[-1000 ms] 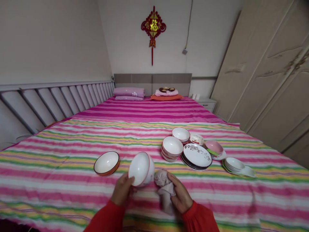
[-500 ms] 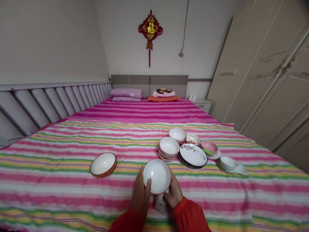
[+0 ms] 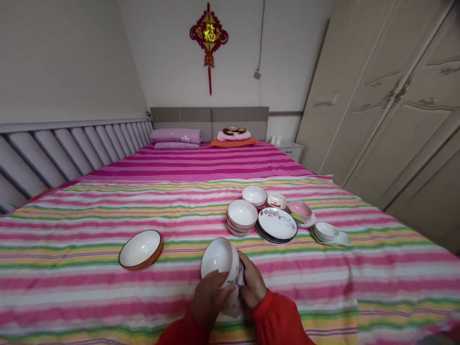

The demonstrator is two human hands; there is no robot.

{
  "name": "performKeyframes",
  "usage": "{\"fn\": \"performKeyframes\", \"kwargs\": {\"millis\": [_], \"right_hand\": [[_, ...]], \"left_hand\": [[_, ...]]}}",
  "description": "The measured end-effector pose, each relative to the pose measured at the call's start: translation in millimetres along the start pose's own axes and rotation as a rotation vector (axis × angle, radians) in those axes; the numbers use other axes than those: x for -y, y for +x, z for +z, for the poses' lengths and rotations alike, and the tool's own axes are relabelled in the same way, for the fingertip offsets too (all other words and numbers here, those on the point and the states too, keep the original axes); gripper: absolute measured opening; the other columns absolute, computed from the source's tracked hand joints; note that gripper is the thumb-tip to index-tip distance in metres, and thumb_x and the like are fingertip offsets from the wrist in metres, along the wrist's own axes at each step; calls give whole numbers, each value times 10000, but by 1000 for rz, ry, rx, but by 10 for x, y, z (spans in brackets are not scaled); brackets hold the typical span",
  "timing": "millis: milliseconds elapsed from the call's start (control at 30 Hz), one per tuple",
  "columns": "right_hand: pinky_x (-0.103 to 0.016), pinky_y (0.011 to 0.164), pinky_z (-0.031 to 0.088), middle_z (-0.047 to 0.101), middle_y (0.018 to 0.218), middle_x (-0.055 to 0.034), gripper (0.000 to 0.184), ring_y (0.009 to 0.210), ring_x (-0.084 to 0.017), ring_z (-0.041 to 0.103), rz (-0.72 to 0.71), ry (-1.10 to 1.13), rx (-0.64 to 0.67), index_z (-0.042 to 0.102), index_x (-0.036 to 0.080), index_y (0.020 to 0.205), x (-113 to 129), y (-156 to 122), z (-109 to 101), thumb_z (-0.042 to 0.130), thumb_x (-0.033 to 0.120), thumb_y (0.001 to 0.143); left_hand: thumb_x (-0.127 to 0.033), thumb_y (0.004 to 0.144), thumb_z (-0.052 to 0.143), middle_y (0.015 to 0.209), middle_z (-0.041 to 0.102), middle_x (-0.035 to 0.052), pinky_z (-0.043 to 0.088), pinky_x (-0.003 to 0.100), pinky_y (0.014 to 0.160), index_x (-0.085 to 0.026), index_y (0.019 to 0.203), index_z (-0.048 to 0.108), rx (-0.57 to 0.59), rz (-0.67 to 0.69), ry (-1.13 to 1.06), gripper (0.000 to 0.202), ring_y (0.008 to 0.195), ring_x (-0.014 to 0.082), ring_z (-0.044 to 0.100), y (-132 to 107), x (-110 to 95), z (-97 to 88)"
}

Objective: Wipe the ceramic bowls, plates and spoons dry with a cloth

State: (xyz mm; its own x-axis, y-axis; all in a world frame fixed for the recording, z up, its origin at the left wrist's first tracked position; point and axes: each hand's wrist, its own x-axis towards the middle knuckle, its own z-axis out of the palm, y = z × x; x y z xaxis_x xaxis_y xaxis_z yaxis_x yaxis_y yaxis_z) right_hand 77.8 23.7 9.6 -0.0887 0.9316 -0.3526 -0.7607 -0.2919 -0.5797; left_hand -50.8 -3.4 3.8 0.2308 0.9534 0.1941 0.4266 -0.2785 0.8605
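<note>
A white bowl [image 3: 216,257] with a red rim is held tilted, its mouth turned to the left, above the striped bedspread. My left hand [image 3: 207,298] grips the near edge of its rim, thumb on the outside and fingers toward the inside. On the bowl's right side, my right hand [image 3: 253,281] presses a pale cloth [image 3: 232,304] against the outer wall. The cloth hangs down between both hands. To the left lies an orange bowl [image 3: 141,249] with a white inside and dark rim.
Beyond my hands stand a stack of red-rimmed bowls [image 3: 242,215], another bowl stack [image 3: 254,195], a patterned bowl [image 3: 276,201] and flowered plates [image 3: 277,223]. Farther right are a pink bowl [image 3: 300,210] and small white bowls [image 3: 326,230]. Pillows [image 3: 176,136] lie by the headboard.
The bowl has turned from facing up toward me to tilting left, showing its outer side. My left hand has moved to the near rim. The view has shifted slightly right.
</note>
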Motion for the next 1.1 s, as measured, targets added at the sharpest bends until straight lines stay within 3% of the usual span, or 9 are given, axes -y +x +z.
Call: {"fn": "performKeyframes", "kwargs": {"millis": [100,233,367,467,633,767,867,967,1100], "right_hand": [[-318,762,512,704,927,-61,364,860,-218,650,-196,-157,-80,650,156,938,54,-12,-42,716,302,612],[-373,872,468,639,1118,-85,370,1025,-230,587,-625,-547,-102,579,190,1131,131,-178,-39,567,341,793],[-422,1035,335,528,1304,-67,394,1242,-220,426,-1100,-1220,297,495,239,1269,56,-379,50,429,220,881],[-439,1066,296,484,1353,-45,444,1315,-224,323,-1211,-1549,432,454,246,1312,-29,-433,126,430,180,874],[-428,1078,278,530,1306,-40,378,1260,-197,403,-1074,-1334,365,521,247,1254,89,-323,279,399,201,899],[-368,920,428,689,1019,-48,288,1017,-220,584,-579,-781,244,680,210,1028,258,-106,316,533,367,837],[-334,765,486,715,814,-46,362,809,-215,636,-227,-485,223,702,149,955,299,3,264,641,429,733],[-334,824,474,711,932,-71,388,886,-223,636,-174,-312,212,689,135,982,242,-9,208,654,421,721],[-373,1000,375,611,1205,-64,458,1128,-222,538,-320,-240,113,584,187,1186,51,-148,160,565,436,801]], "left_hand": [[-450,671,671,673,666,36,462,282,627,-145,738,696,-92,-251,-399,313,658,195,591,19,-64,-50],[-462,613,719,654,645,25,421,249,551,-124,797,663,-144,-423,-773,389,574,142,548,50,-146,-104],[-400,546,768,603,612,9,416,242,558,-133,729,650,-135,-359,-827,344,582,135,532,53,-166,-53],[-373,488,783,654,631,25,439,269,633,-139,702,653,-160,-268,-810,343,679,171,550,31,-183,-28],[-373,607,718,606,567,5,390,241,579,-123,639,614,-91,-196,-651,273,608,128,476,-75,-252,-84],[-369,664,696,520,492,-24,327,215,504,-115,604,592,-29,-228,-661,280,518,87,411,-159,-282,-124],[-348,655,717,568,569,0,373,220,522,-102,663,640,-38,-275,-760,258,533,99,476,-169,-274,-107],[-381,614,745,696,668,58,475,290,619,-101,817,672,-151,-363,-972,353,640,177,602,-119,-277,-61],[-439,700,668,949,698,94,475,398,865,-161,1135,586,-255,-401,-1230,523,930,250,636,5,-300,-31]]}}
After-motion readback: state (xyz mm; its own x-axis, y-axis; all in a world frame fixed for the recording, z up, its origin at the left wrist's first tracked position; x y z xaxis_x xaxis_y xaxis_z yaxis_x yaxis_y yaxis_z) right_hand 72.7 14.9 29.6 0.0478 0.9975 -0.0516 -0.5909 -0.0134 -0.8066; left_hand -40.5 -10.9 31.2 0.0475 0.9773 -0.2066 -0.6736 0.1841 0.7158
